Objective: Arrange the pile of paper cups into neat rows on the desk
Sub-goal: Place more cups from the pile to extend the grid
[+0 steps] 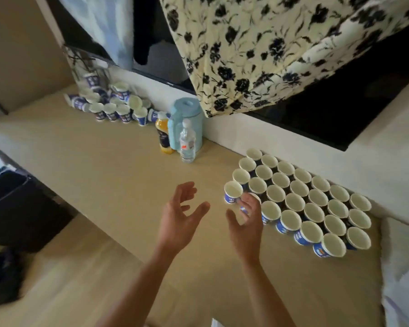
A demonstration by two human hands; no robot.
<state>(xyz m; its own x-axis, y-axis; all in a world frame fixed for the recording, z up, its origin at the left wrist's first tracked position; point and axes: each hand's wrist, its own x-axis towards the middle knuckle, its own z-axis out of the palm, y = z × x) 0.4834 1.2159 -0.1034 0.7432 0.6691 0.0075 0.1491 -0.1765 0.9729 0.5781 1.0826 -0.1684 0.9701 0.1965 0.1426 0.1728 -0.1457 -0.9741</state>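
On the head view I see my left hand (182,208) spread open and empty over the beige bench (99,166), my right hand (246,224) with blurred fingers against a blue-and-white paper cup (255,197) at the near-left corner of the neat cup rows (305,199), though I cannot tell whether it grips it, and the loose cup pile (109,102) far left by the wall.

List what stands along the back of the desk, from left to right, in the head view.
Pile of loose cups → orange juice bottle → light blue jug → rows of upright cups. The clear water bottle overlaps the jug, so it is omitted.
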